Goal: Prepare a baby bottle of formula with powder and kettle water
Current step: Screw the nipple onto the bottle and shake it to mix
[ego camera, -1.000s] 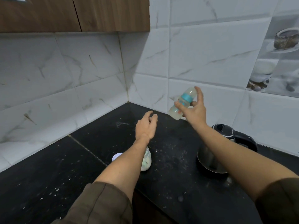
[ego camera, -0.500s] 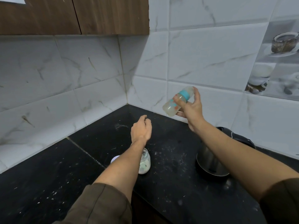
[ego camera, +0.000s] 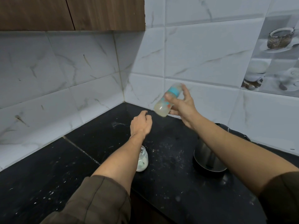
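- Baby bottle (ego camera: 168, 101) sits tilted in our right hand (ego camera: 183, 109), raised above the table (ego camera: 169, 194). The thumb lies across its body and the fingers curl behind, just below the teal collar.
- We judge it to be light, stiff plastic, smooth and perhaps slick if wet. A hold round the middle of the body suits it.
- Cloudy pale liquid fills its lower end, though the bottle is blurred.
- Our left hand (ego camera: 140, 125) hovers lower and to the left of the right, fingers loosely curled, holding nothing.
- Under the left forearm a glass jar (ego camera: 143, 161) holds white powder. Under the right forearm stands the kettle (ego camera: 208, 157), its contents hidden.
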The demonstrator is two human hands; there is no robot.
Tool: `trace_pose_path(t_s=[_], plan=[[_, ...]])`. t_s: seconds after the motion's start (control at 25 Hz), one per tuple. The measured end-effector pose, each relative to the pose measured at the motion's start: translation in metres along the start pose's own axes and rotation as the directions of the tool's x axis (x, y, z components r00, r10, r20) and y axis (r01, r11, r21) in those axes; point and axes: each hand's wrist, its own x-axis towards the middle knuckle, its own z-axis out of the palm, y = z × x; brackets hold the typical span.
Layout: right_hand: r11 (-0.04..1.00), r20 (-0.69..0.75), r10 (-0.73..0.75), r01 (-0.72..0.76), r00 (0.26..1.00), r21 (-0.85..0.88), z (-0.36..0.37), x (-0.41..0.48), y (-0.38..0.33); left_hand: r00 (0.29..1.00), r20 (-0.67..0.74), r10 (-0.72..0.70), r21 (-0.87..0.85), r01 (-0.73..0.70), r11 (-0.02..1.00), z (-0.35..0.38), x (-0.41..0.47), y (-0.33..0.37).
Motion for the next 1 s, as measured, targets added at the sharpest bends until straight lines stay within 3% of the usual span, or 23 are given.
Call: trace_pose_path(t_s=[0.08,0.12,0.2,0.28,0.36,0.56,0.6,0.72,0.8,0.88,1.0], plan=[[0.979,0.193,0.028,0.012,0.981,-0.202,0.001,-0.009,0.003,1.0,-0.01,0.009,0.024,-0.009,1.0,0.0,-0.001,0.001],[0.974,0.226,0.026,0.026,0.974,-0.224,0.0,-0.01,0.004,1.0,-0.012,0.008,0.026,-0.008,1.0,0.0,-0.002,0.001],[0.992,0.114,-0.031,0.045,0.993,-0.121,-0.004,-0.008,0.001,1.0,-0.009,-0.003,0.016,0.003,1.0,-0.001,-0.001,-0.002],[0.994,-0.114,-0.058,0.068,0.992,0.084,-0.008,0.001,-0.004,1.0,-0.004,-0.019,0.009,0.019,1.0,0.0,-0.001,-0.004],[0.97,-0.193,-0.042,0.086,0.98,0.226,-0.011,0.007,-0.006,1.0,-0.005,-0.028,-0.001,0.028,1.0,-0.001,0.0,-0.004],[0.983,0.17,0.01,0.022,0.985,-0.184,-0.006,-0.01,0.004,1.0,-0.003,0.023,0.034,-0.023,0.999,0.0,0.0,0.006],[0.987,0.171,0.001,0.026,0.985,-0.158,-0.006,-0.011,0.005,1.0,-0.002,0.028,0.032,-0.028,0.999,-0.001,0.001,0.007],[0.986,-0.115,-0.024,0.042,0.993,0.159,-0.007,-0.004,-0.003,1.0,0.002,0.022,0.01,-0.022,1.0,0.0,0.003,0.004],[0.95,-0.21,0.01,0.056,0.978,0.308,-0.007,0.004,-0.007,1.0,0.008,0.014,0.013,-0.015,1.0,-0.001,0.001,0.004],[0.973,-0.097,0.037,-0.013,0.995,0.231,-0.003,-0.001,-0.009,1.0,0.015,0.023,0.016,-0.024,1.0,0.001,0.001,0.004],[0.992,0.15,0.061,-0.044,0.987,-0.114,0.003,-0.015,-0.004,0.998,0.025,0.049,0.034,-0.05,0.998,0.003,0.001,0.005]])
